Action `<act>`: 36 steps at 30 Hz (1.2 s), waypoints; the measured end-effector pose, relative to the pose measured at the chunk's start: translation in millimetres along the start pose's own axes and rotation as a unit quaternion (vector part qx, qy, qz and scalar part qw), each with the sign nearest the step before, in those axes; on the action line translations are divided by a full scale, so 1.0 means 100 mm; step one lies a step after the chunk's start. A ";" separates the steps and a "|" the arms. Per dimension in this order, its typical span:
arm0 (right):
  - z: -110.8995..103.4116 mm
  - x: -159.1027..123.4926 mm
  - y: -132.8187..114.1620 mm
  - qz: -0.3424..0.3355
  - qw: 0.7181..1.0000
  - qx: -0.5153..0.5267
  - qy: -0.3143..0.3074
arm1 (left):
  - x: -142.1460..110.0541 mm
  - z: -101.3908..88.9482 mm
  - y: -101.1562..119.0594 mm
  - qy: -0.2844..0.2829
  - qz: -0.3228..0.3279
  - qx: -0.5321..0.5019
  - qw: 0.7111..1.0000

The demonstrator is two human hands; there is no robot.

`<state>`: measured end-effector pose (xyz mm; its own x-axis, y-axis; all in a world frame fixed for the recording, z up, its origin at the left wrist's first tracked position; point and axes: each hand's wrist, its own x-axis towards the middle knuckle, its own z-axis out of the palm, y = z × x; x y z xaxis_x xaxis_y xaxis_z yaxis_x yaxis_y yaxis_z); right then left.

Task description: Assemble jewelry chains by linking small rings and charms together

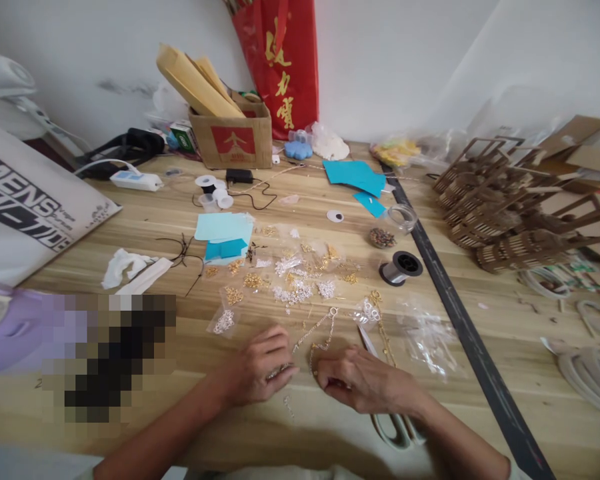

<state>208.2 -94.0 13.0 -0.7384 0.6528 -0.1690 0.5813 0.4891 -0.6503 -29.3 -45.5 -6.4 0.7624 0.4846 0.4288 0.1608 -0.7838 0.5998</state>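
My left hand (258, 373) and my right hand (361, 382) rest close together on the wooden table (480, 427), both with fingers curled. Between them runs a thin chain (316, 331) with gold and silver parts. The left fingers pinch one end of it and the right fingers pinch the other end. Scissors (394, 420) with pale handles lie under my right wrist, blades pointing away from me. Just beyond the hands lie several small bags of gold and silver charms (290, 283).
A spool of silver wire (401, 268) and a small jar of beads (383, 237) stand at centre right. Teal paper sheets (225, 235), a cardboard box (233, 137), a red bag (280, 60) and brown laser-cut wooden parts (510, 213) fill the back and right. A purple object (10, 327) sits at left.
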 end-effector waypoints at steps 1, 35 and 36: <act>0.00 0.00 0.01 0.001 1.000 0.007 -0.002 | 0.01 -0.03 -0.01 0.015 -0.018 -0.018 1.000; 0.01 0.06 0.07 -0.031 0.992 0.116 0.030 | -0.28 -0.09 0.14 -0.106 -0.132 0.122 0.978; 0.01 0.06 0.07 -0.031 0.992 0.115 0.031 | -0.29 -0.09 0.14 -0.105 -0.132 0.123 0.978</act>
<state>208.1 -87.4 6.4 -0.7437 0.6633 -0.0835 0.4375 0.3884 -0.8110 -54.9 -66.8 -3.8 0.7819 0.6124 0.1166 0.4960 -0.7244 0.4788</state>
